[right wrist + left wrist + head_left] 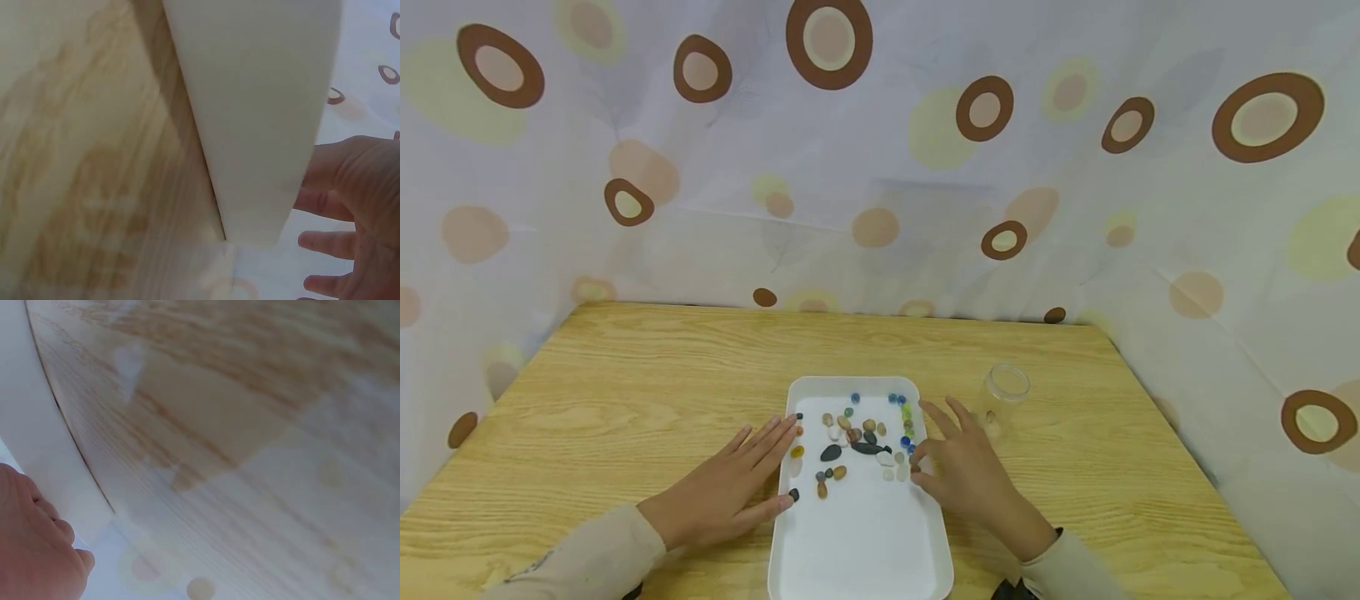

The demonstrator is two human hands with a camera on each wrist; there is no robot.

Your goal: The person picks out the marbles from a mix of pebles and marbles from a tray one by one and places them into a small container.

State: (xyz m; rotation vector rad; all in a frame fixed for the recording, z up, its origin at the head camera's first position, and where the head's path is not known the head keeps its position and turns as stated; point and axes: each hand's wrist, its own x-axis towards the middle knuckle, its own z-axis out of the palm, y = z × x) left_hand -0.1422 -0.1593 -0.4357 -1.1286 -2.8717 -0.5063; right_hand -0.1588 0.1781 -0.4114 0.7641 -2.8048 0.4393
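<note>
A white tray (857, 550) on the table holds pebbles and glass marbles. My left hand (733, 487) rests across its left rim, fingers straight, the thumb tip right at a black pebble (793, 495). At the right rim, my right hand (966, 471) pinches a small brownish pebble (914, 468) between thumb and index finger, its other fingers spread. Dark blue marbles (906, 442) and a yellow-green group of marbles (907, 417) line that side. Long black stones (867, 448) lie mid-tray among brown and white pebbles. In the right wrist view, the tray wall (250, 125) hides the fingertips.
A clear glass jar (1006, 385) stands on the wooden table (685, 367) just beyond my right hand, with something small and pale near its bottom. A patterned cloth (880, 167) hangs behind the table and along its sides.
</note>
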